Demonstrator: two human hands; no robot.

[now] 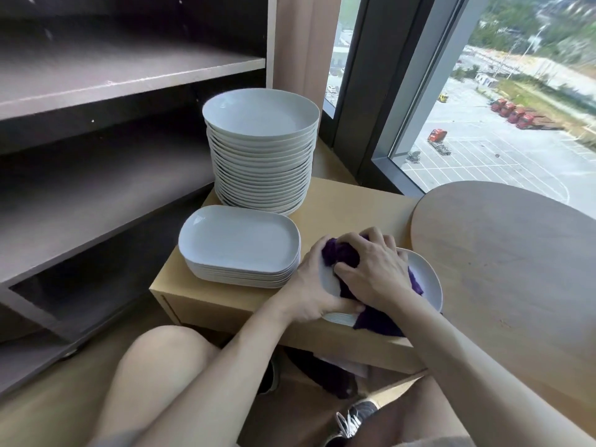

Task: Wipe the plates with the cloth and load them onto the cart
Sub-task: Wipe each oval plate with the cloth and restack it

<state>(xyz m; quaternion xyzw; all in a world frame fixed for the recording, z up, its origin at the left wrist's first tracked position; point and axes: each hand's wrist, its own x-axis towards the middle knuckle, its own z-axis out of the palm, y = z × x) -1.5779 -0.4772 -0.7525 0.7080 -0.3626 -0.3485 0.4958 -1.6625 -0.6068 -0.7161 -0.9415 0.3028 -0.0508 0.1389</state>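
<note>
A white plate lies on a small wooden stand in front of me. My left hand grips the plate's left rim. My right hand holds a bunched purple cloth pressed onto the plate, and one end of the cloth hangs over the near rim. To the left sits a stack of white oblong plates. Behind it rises a tall stack of round white plates.
A dark shelf unit with bare shelves stands at the left. A round wooden table is at the right, next to the stand. A large window fills the back right. My knees and a shoe are below.
</note>
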